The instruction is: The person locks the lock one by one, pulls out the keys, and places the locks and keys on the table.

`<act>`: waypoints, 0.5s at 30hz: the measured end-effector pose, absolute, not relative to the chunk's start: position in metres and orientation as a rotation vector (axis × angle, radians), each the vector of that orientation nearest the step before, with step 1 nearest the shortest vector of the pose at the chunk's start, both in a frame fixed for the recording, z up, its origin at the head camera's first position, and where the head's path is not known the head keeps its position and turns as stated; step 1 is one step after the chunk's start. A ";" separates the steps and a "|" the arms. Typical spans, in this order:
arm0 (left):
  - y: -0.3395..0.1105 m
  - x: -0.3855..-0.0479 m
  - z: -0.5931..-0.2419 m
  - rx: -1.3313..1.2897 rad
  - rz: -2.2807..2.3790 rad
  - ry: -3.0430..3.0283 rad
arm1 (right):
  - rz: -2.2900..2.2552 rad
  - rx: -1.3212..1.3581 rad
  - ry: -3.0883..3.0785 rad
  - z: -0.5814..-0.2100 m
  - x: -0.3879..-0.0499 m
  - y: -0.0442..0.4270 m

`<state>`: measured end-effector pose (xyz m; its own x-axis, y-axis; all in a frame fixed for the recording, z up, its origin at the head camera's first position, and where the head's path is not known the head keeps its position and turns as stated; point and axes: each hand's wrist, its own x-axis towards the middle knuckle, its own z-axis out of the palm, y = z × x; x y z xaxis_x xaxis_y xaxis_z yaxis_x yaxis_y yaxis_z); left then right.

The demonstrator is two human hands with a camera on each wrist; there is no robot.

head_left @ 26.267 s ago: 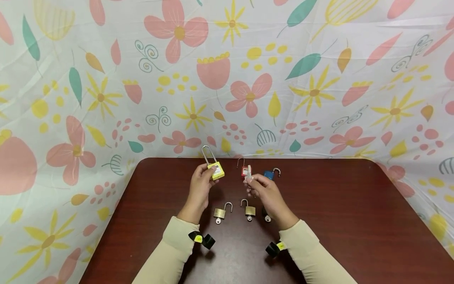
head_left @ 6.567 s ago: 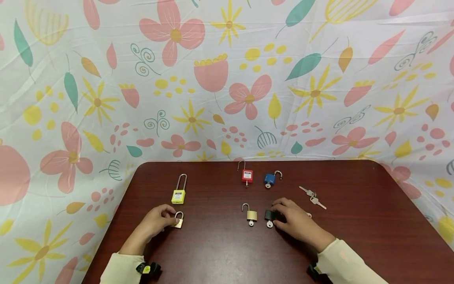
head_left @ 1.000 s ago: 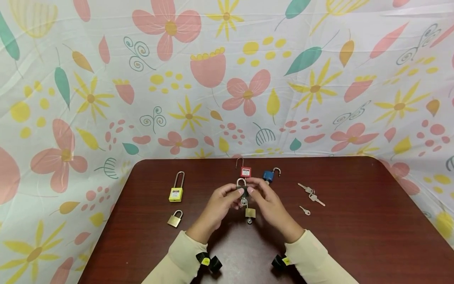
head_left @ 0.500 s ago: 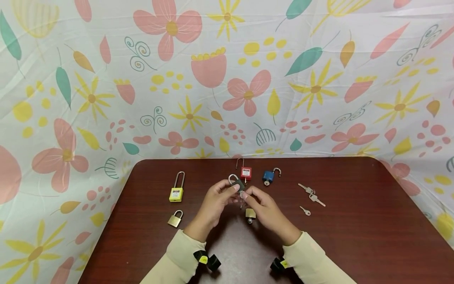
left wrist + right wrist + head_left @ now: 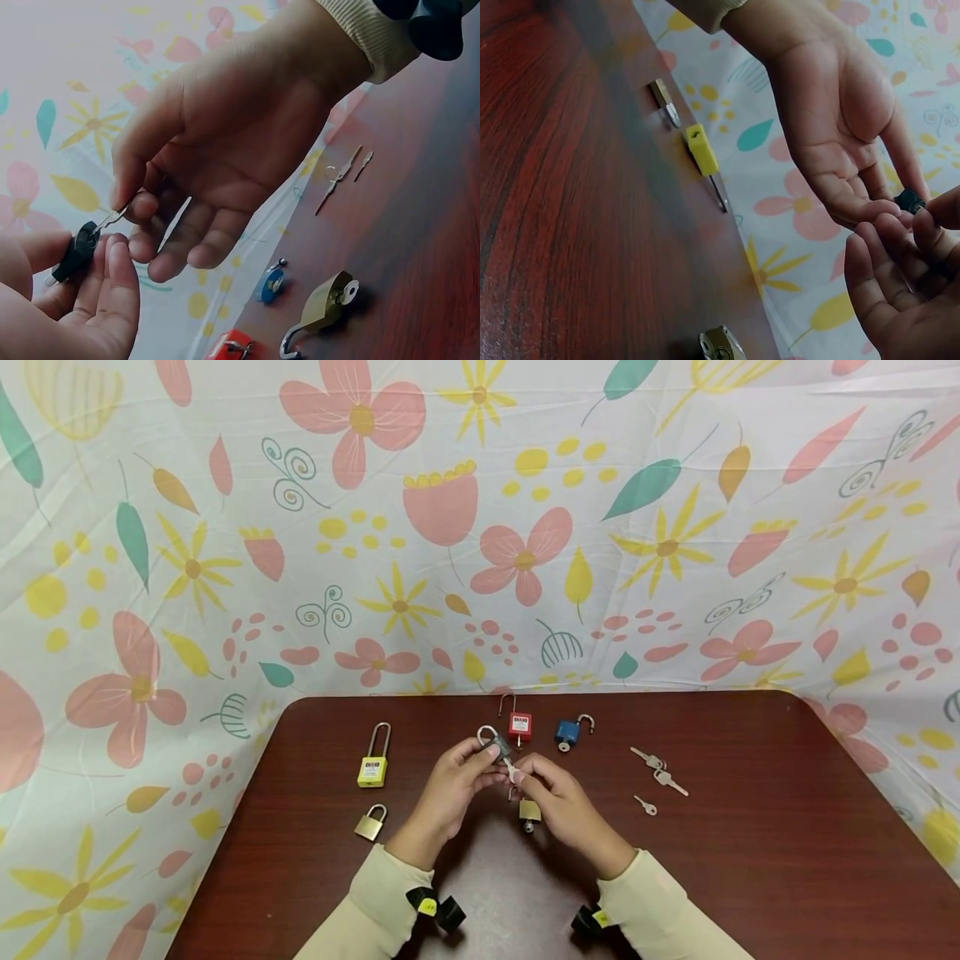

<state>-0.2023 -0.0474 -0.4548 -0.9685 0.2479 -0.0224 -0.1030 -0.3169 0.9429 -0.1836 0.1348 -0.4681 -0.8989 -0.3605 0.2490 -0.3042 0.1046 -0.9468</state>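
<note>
My left hand (image 5: 450, 792) holds a small black padlock (image 5: 498, 747) above the table, tilted, its closed-looking shackle up and left. The thumb and fingers of my right hand (image 5: 564, 793) pinch a silver key (image 5: 512, 768) at the lock's bottom. In the left wrist view, part of the key's blade (image 5: 112, 217) shows between the keyhole and the fingertips; whether its tip is still inside I cannot tell. A thin shiny strip (image 5: 175, 223) shows among the right fingers. Under the hands lies a brass padlock (image 5: 529, 811) with a raised shackle and a key in it.
A red padlock (image 5: 520, 727) and a blue padlock (image 5: 567, 733), both with raised shackles, lie behind the hands. On the left are a yellow padlock (image 5: 372, 772) and another brass padlock (image 5: 370, 823). Loose keys (image 5: 670, 782) and a smaller key (image 5: 645, 806) lie at right.
The black padlock has tilted and shifted left in my left hand. My right fingers have moved from its body down to the key, and more of the key shows outside the lock.
</note>
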 end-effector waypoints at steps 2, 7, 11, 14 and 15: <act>-0.048 -0.203 -0.455 0.186 2.381 1.681 | -1.954 -0.700 2.309 -0.469 -0.183 0.135; -0.048 -0.203 -0.456 0.180 2.385 1.674 | -1.947 -0.744 2.343 -0.470 -0.183 0.135; -0.049 -0.203 -0.456 0.156 2.384 1.681 | -1.968 -0.771 2.329 -0.472 -0.184 0.135; -0.049 -0.203 -0.456 0.141 2.383 1.688 | -1.993 -0.787 2.303 -0.474 -0.185 0.135; -0.049 -0.203 -0.456 0.140 2.383 1.692 | -1.999 -0.792 2.293 -0.474 -0.185 0.135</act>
